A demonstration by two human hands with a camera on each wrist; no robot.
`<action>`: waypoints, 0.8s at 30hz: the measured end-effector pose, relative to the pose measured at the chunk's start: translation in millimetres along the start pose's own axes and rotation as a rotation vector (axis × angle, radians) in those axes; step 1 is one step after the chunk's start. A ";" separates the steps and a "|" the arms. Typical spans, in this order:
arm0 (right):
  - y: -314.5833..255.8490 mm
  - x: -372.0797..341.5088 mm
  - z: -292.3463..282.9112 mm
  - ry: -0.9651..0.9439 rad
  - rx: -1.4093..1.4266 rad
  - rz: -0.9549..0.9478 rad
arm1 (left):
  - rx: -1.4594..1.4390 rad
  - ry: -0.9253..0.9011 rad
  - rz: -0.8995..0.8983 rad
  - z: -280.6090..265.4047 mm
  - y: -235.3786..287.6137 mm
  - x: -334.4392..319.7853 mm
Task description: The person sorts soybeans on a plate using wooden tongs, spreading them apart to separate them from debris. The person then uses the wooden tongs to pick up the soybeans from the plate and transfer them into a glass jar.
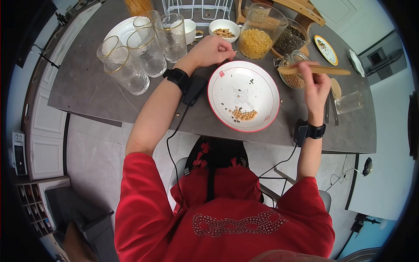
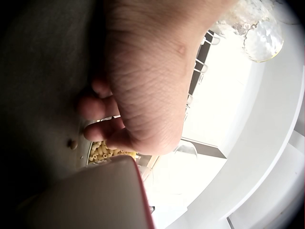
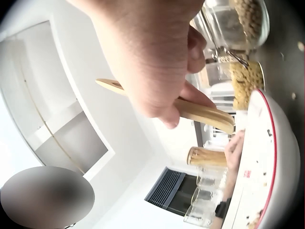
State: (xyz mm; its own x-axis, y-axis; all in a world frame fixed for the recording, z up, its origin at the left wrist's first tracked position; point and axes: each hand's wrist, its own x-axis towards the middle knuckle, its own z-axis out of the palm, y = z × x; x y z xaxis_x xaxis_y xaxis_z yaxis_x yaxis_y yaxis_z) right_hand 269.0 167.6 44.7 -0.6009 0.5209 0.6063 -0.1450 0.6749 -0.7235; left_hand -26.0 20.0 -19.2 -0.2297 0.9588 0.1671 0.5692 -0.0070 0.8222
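In the head view my right hand [image 1: 315, 89] grips wooden tongs [image 1: 336, 70], held over an open clip-top glass jar [image 1: 293, 81] partly filled with tan beans. The right wrist view shows the tongs [image 3: 205, 116] between thumb and fingers, above the plate's side. My left hand [image 1: 209, 51] is on the table by the far left rim of a white red-rimmed plate [image 1: 222, 94]. Its fingers [image 2: 93, 109] are bent down; whether they pinch anything I cannot tell. A small bean [image 2: 72, 144] lies near those fingertips. On the plate are a cluster of yellow beans [image 1: 244, 115] and dark bits.
Several gold-rimmed glasses [image 1: 148, 52] stand at left beside a white cup [image 1: 190, 31]. Behind the plate are a bowl [image 1: 224, 30] of mixed bits, a pasta jar [image 1: 255, 43] and a dark-filled jar [image 1: 291, 38]. A glass [image 1: 349, 102] lies at right.
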 end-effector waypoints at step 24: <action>22.5 15.1 25.6 -0.109 -0.171 -0.868 | -0.002 -0.033 0.058 0.0 15.6 -10.3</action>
State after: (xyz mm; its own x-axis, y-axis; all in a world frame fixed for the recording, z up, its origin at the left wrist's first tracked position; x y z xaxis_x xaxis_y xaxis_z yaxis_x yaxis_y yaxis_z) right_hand 236.5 177.4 29.1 -0.4063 -0.2573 0.8767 -0.4704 0.8815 0.0407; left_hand -14.7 10.0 -8.1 -0.1700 0.9656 0.1970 0.5791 -0.0638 0.8128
